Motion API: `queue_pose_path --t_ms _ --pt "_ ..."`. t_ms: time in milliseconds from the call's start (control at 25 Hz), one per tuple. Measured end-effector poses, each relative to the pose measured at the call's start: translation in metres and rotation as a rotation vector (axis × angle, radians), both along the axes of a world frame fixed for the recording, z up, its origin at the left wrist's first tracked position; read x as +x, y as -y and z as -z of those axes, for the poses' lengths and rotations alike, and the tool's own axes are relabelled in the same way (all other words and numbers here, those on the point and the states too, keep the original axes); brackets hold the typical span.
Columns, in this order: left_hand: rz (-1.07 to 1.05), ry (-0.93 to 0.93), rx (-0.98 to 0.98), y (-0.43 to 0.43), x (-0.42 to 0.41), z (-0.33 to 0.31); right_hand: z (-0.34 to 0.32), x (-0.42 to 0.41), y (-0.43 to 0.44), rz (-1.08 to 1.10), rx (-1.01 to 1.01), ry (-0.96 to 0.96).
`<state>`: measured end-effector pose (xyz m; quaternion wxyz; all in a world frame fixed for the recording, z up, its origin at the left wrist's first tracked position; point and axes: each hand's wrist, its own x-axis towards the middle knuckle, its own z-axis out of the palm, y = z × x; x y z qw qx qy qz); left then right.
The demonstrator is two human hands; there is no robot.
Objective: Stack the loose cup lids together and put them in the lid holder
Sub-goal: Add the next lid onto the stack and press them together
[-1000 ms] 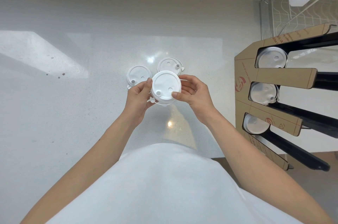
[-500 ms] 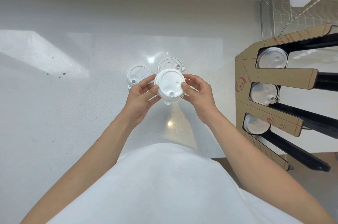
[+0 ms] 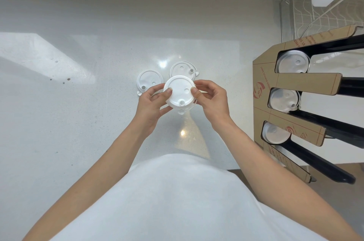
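Matt white plastic lids (image 3: 180, 91), glossy speckled counter (image 3: 78, 122)

Single wide-angle head view only. We look steeply down from above our chest onto the pale speckled stone counter (image 3: 78, 112), close range, edges bowed; the brown cardboard-faced lid holder (image 3: 264, 75) sits at right edge.

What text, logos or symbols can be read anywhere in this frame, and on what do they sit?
"XS": red round logo on the cardboard lid holder, near its middle slot.
Red printed line running along the holder beside that logo: too small to read.
Red print on the holder's top arm: blurred, unreadable.
Small red logo and triangle symbol on the lower arm: unreadable.
Held lid stack: no print visible.
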<state>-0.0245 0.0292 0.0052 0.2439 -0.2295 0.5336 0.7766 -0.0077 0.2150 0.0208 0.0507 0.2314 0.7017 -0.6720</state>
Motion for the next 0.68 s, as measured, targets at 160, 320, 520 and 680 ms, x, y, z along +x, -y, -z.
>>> queue_pose_path --t_ms 160,320,520,680 --pt "0.026 -0.045 -0.064 0.003 0.001 0.003 0.003 -0.001 0.001 -0.035 0.027 0.005" --pt "0.007 -0.033 -0.067 0.005 0.000 0.004 0.003 -0.005 0.001 -0.090 -0.005 0.022" --pt "0.006 0.000 -0.055 0.006 0.000 0.003 0.005 -0.008 0.002 -0.081 0.046 0.027" --pt "-0.020 -0.003 -0.085 0.009 0.000 0.003 0.008 -0.011 0.005 -0.108 0.054 0.036"
